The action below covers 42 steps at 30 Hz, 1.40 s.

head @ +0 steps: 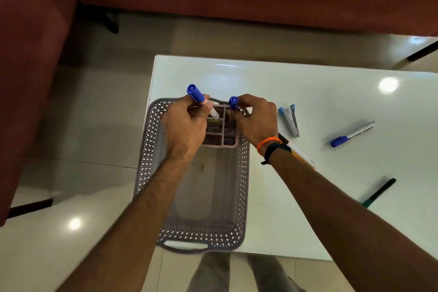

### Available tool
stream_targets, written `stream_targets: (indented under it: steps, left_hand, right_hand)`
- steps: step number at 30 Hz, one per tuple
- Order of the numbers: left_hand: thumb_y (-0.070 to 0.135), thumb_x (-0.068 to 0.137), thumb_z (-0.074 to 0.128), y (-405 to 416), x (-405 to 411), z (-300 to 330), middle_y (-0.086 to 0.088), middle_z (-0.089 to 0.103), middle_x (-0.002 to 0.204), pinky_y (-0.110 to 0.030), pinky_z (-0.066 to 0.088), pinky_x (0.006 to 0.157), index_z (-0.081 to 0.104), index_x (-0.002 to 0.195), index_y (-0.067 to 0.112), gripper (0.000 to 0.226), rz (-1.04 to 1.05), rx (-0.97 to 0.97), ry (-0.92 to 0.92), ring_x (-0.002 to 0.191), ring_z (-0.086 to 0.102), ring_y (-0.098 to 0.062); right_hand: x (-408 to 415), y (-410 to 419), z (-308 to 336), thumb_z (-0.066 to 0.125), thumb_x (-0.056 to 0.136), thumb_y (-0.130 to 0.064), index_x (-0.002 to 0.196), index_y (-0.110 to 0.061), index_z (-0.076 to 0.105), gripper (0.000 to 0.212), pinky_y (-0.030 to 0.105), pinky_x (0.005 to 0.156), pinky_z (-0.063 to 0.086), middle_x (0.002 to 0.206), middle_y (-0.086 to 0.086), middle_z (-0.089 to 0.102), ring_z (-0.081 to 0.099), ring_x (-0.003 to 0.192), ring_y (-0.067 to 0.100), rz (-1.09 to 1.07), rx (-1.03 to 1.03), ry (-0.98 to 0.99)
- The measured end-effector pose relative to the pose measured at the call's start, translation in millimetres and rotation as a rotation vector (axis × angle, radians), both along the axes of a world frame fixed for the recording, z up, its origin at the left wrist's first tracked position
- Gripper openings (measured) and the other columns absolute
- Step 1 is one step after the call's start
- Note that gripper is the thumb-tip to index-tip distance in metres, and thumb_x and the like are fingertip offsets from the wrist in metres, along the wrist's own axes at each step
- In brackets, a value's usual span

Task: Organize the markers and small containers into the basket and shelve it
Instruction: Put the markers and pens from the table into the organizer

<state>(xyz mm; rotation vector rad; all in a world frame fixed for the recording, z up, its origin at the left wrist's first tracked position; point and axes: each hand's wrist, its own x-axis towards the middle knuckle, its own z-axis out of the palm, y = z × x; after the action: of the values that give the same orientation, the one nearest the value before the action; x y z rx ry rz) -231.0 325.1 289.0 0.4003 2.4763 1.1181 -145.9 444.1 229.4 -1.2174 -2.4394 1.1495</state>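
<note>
Basket point(241, 173): grey perforated plastic with a cut-out handle at each short end; it stands on the left part of the tabletop point(296, 92), its near end overhanging the front edge.
Divided organizer point(221, 136): pale compartmented container seated in the far end of the basket; what its cells hold is too blurred to tell.
Left-hand marker point(198, 96): white barrel, blue cap, tilted with the cap up and away, lower end over the organizer.
Right-hand marker point(233, 102): only the blue cap shows, near upright above the organizer.
Loose blue-capped marker point(350, 134): lying on the tabletop, well right of the basket.
Green marker point(379, 192): lying near the front right.
Stapler point(290, 119): just right of the basket.
Open room: bare tabletop beyond the basket and between the loose markers; the basket's near half is unfilled.
Left hand point(184, 125): fingers closed round its marker, forearm reaching from the lower left.
Right hand point(257, 121): fingers pinching its marker; orange and black bands on the wrist.
</note>
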Motion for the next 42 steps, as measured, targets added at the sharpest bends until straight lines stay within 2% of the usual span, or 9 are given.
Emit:
stream_targets:
  steps: [3,7,15,19,23,30,34,38,42]
  left_hand:
    - [0.032,0.088,0.066,1.9,0.7,4.0,0.008,0.072,0.094,-0.018,0.053,0.081,0.072,0.112,0.022,0.027,-0.010,0.024,-0.010,0.086,0.068,-0.007]
    - [0.025,0.086,0.069,6.2,3.9,0.7,0.007,0.068,0.090,0.003,0.043,0.065,0.071,0.109,0.016,0.025,-0.010,0.065,-0.011,0.075,0.062,0.002]
    - [0.021,0.076,0.078,15.1,26.4,-22.0,0.012,0.071,0.075,-0.016,0.055,0.074,0.075,0.091,0.017,0.016,-0.026,0.131,0.002,0.072,0.067,0.004]
    - [0.017,0.074,0.079,23.5,37.1,-43.3,-0.001,0.076,0.086,-0.030,0.057,0.081,0.076,0.095,0.013,0.022,-0.119,0.023,0.085,0.078,0.069,-0.012]
    - [0.013,0.074,0.076,28.9,42.1,-56.6,-0.003,0.076,0.088,-0.016,0.047,0.072,0.077,0.095,0.012,0.021,-0.155,-0.065,0.154,0.072,0.061,-0.006]
    - [0.010,0.069,0.081,30.7,44.2,-59.4,-0.006,0.075,0.093,-0.023,0.057,0.075,0.074,0.099,0.009,0.031,-0.087,-0.048,0.087,0.076,0.070,-0.012]
    - [0.004,0.066,0.083,25.9,45.8,-50.4,-0.006,0.073,0.100,-0.008,0.053,0.060,0.070,0.107,0.008,0.044,-0.087,-0.056,0.015,0.074,0.068,-0.007]
    - [-0.015,0.070,0.065,24.6,49.6,-20.6,-0.006,0.070,0.105,-0.011,0.054,0.061,0.068,0.113,0.010,0.049,-0.085,-0.091,0.001,0.075,0.062,-0.007]
    - [-0.011,0.070,0.066,35.9,56.4,2.5,0.000,0.071,0.099,-0.006,0.051,0.057,0.070,0.108,0.011,0.044,-0.081,-0.062,0.018,0.077,0.061,-0.004]
  right_hand:
    - [-0.3,4.6,-6.1,0.071,0.083,-0.028,0.108,-0.018,0.071,0.028,0.039,0.089,0.051,0.107,0.005,0.069,0.061,0.099,0.023,0.040,0.000,-0.069]
    - [-0.3,8.1,-6.6,0.075,0.080,-0.029,0.107,-0.017,0.071,0.030,0.035,0.086,0.053,0.106,0.005,0.069,0.062,0.091,0.019,0.038,-0.030,-0.058]
    - [9.7,13.5,-2.8,0.069,0.080,-0.004,0.109,-0.008,0.068,0.029,0.032,0.089,0.056,0.102,0.006,0.073,0.067,0.090,0.016,-0.032,-0.203,0.060]
    - [13.3,19.4,-5.4,0.055,0.074,0.017,0.111,-0.005,0.064,0.044,0.044,0.084,0.058,0.100,0.015,0.072,0.070,0.086,0.026,-0.123,-0.424,0.118]
    - [17.0,19.5,-10.8,0.050,0.071,0.018,0.113,-0.005,0.062,0.049,0.049,0.084,0.058,0.101,0.015,0.072,0.070,0.089,0.029,-0.134,-0.479,0.116]
    - [27.7,19.7,-9.3,0.047,0.071,0.020,0.116,-0.003,0.060,0.053,0.045,0.085,0.058,0.101,0.014,0.071,0.070,0.092,0.028,-0.142,-0.488,0.134]
    - [33.0,21.7,-1.1,0.050,0.076,0.017,0.117,-0.004,0.059,0.047,0.036,0.080,0.058,0.104,0.014,0.071,0.070,0.092,0.026,-0.148,-0.474,0.142]
    - [48.2,26.3,18.2,0.052,0.081,0.012,0.116,-0.006,0.061,0.041,0.023,0.076,0.058,0.102,0.010,0.072,0.068,0.087,0.019,-0.176,-0.423,0.153]
    - [77.3,35.1,35.7,0.055,0.082,0.006,0.114,-0.006,0.063,0.035,0.007,0.073,0.051,0.100,0.008,0.073,0.066,0.085,0.015,-0.216,-0.350,0.168]
